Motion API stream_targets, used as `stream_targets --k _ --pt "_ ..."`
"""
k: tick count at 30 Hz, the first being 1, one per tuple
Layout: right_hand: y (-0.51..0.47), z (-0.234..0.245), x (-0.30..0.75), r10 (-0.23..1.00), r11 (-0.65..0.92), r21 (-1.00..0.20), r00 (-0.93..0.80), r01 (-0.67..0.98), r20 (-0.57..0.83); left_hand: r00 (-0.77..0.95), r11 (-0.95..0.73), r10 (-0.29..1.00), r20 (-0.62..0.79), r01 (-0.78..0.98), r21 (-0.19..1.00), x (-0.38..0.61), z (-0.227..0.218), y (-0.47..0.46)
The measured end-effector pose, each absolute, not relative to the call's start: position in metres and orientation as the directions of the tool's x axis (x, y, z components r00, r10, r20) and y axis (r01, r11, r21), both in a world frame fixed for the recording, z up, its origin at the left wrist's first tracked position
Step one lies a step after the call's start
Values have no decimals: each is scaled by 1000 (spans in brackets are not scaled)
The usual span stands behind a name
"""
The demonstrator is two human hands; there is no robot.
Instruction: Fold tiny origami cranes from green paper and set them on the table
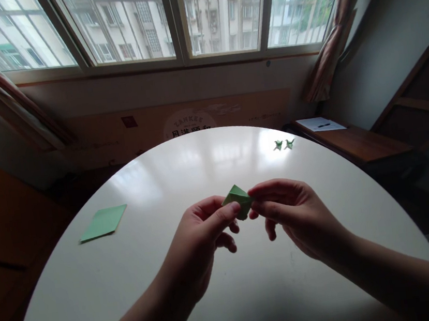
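A small piece of folded green paper (236, 195), diamond-shaped with a crease across it, is held up above the white table (215, 166). My left hand (210, 223) pinches its left side, thumb on the front face and fingers behind. At its right corner, the thumb and forefinger of my right hand (290, 203) are closed on the paper. The other fingers of both hands curl loosely below. Part of the paper's lower edge is hidden by the fingertips. To the left lies a stack of square green paper sheets (103, 223).
Two small folded green paper figures (284, 144) stand near the table's far right edge. Beyond, a wooden side table (372, 142) carries a white sheet (319, 124) with a pen (324, 125) on it. A printed cardboard panel (247, 109) leans below the window.
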State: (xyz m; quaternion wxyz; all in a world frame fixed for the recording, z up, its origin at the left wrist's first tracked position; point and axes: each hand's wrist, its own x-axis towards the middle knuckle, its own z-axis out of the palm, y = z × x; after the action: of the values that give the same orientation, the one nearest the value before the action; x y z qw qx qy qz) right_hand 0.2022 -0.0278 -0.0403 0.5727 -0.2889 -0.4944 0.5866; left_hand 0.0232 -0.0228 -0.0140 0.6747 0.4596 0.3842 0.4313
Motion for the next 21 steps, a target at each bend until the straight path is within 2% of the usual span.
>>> stream_targets --k 4,12,17,21 --pt "-27 -41 203 955 180 -916 -158 -360 250 323 167 942 -93 -208 964 23 -15 -22" --pt "-29 -41 204 937 303 -931 -116 -206 330 294 57 955 -25 -101 993 23 -18 -24" --pt "-30 -37 203 918 375 -921 -94 -103 384 291 79 955 -53 -78 994 23 -18 -24" --pt "-31 -34 203 908 399 -913 -100 -80 406 306 107 949 -78 -78 991 23 -17 -24"
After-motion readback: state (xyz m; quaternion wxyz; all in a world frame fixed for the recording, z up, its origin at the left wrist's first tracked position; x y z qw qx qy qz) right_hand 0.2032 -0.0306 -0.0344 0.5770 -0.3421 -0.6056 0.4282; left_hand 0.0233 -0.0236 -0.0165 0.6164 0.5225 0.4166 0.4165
